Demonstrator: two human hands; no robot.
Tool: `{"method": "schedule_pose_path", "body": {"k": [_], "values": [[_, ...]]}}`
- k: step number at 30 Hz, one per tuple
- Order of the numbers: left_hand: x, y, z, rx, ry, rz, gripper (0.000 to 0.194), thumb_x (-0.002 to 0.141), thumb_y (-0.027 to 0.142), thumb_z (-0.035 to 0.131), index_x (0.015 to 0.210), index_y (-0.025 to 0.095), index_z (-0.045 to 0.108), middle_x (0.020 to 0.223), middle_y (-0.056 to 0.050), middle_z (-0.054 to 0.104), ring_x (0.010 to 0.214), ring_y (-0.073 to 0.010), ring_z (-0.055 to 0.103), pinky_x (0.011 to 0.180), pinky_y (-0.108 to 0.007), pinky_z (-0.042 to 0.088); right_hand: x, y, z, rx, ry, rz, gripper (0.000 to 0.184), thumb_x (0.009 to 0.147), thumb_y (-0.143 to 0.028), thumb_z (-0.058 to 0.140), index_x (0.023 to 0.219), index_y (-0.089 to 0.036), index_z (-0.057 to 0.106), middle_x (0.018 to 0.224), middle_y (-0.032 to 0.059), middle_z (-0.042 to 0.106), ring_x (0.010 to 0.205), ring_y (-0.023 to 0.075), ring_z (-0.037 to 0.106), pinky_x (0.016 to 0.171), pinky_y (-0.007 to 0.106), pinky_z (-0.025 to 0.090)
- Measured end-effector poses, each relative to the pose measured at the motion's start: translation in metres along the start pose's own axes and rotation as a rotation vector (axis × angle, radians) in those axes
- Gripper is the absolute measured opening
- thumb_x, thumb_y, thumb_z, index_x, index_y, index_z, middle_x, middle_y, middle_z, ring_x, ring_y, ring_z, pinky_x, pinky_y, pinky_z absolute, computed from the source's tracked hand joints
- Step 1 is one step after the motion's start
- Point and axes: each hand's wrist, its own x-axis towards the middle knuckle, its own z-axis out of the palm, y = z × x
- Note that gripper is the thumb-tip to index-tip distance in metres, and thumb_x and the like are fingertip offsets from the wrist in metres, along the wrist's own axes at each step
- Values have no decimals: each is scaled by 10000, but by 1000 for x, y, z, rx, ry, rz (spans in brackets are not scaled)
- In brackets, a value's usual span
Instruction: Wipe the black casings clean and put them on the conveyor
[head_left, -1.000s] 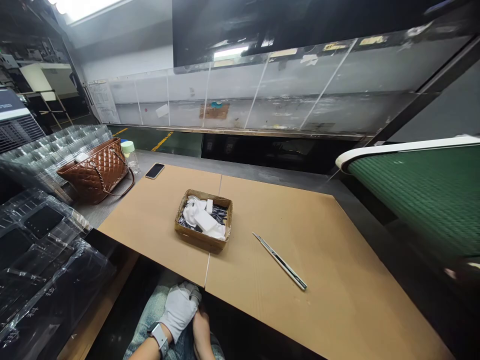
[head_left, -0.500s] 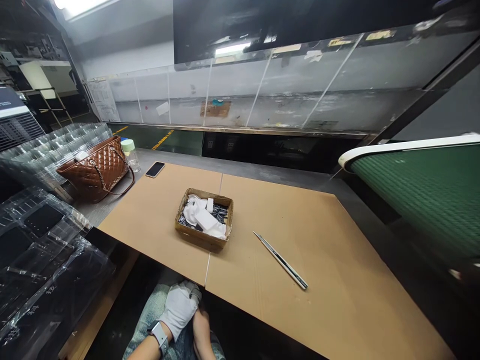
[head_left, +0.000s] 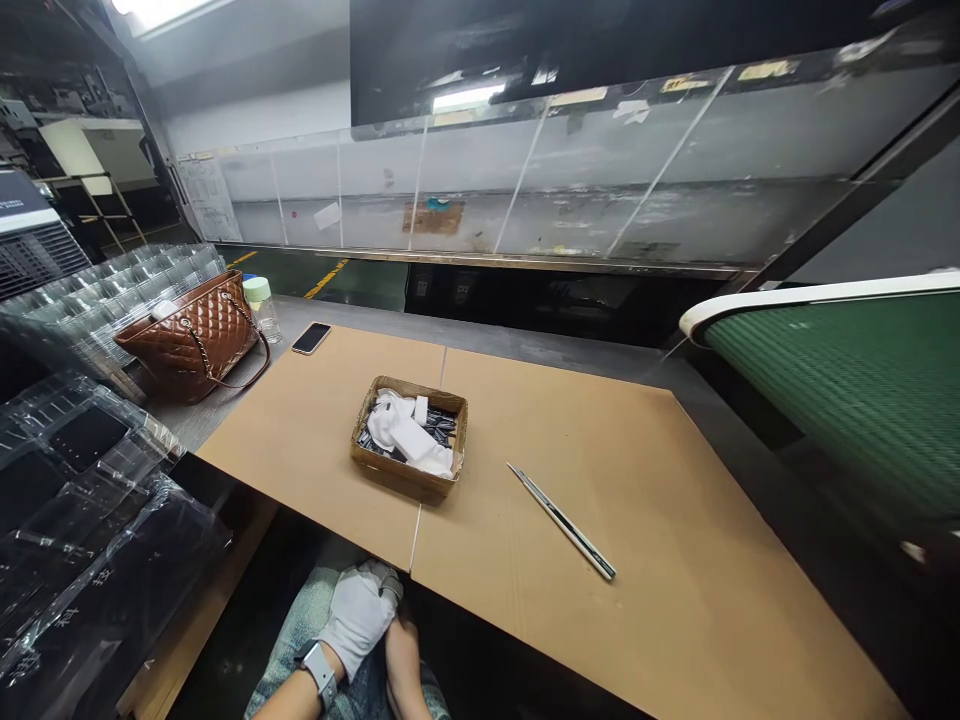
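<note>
My left hand [head_left: 360,618] wears a white glove and has a smartwatch on its wrist. It lies over my right hand [head_left: 403,665], which is bare, and both sit low on my denim-covered lap below the table's front edge. Neither hand touches anything on the table. Ahead of them, on a brown cardboard sheet [head_left: 600,620], stands a shallow woven basket [head_left: 401,474] holding white cloth, white pieces and small black items. A slim metal knife or rule [head_left: 562,523] lies to its right.
A quilted brown handbag [head_left: 191,340], a bottle with a green cap [head_left: 262,312] and a smartphone [head_left: 311,338] sit at the far left of the table. Clear plastic trays [head_left: 97,520] are stacked on the left. A green conveyor belt [head_left: 832,390] runs on the right.
The whole view has shifted very slightly. My hands, the basket and the metal tool show no movement of their own.
</note>
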Motion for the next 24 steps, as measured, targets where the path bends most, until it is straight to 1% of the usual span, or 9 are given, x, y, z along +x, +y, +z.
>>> {"method": "schedule_pose_path", "body": {"k": [5, 12, 14, 19, 24], "values": [[0, -2, 4, 6, 8, -7, 314, 885, 233, 393, 978, 192, 690, 1015, -69, 720, 947, -200, 655, 875, -295, 454, 0, 0, 0, 11, -3, -8, 641, 521, -739, 566, 835, -198, 702, 626, 53, 709, 748, 270, 658, 748, 354, 493], [0, -4, 5, -9, 18, 10, 320, 890, 232, 389, 1000, 213, 689, 1046, -49, 717, 964, -182, 649, 890, -275, 449, 0, 0, 2, 21, -19, -19, 640, 531, -756, 549, 824, -206, 695, 717, 69, 728, 867, 289, 661, 861, 369, 466], [0, -4, 5, -11, 20, 11, 319, 890, 228, 390, 1007, 214, 686, 1054, -46, 716, 972, -183, 648, 898, -277, 447, 0, 1, 2, 20, -30, -18, 650, 533, -758, 544, 831, -201, 696, 726, 78, 728, 876, 294, 659, 863, 374, 465], [0, -3, 4, -5, 19, 13, 307, 891, 225, 389, 964, 206, 687, 1023, -53, 721, 951, -187, 651, 884, -283, 457, 2, 2, 1, 8, -51, -18, 660, 536, -760, 543, 834, -191, 697, 744, 95, 732, 856, 296, 658, 803, 373, 480], [0, -3, 4, 8, 18, 8, 288, 888, 226, 399, 942, 210, 681, 996, -50, 724, 928, -191, 660, 866, -295, 466, 2, 2, 1, -7, -50, -19, 691, 533, -774, 527, 847, -184, 704, 727, 100, 727, 886, 311, 655, 844, 392, 469]]}}
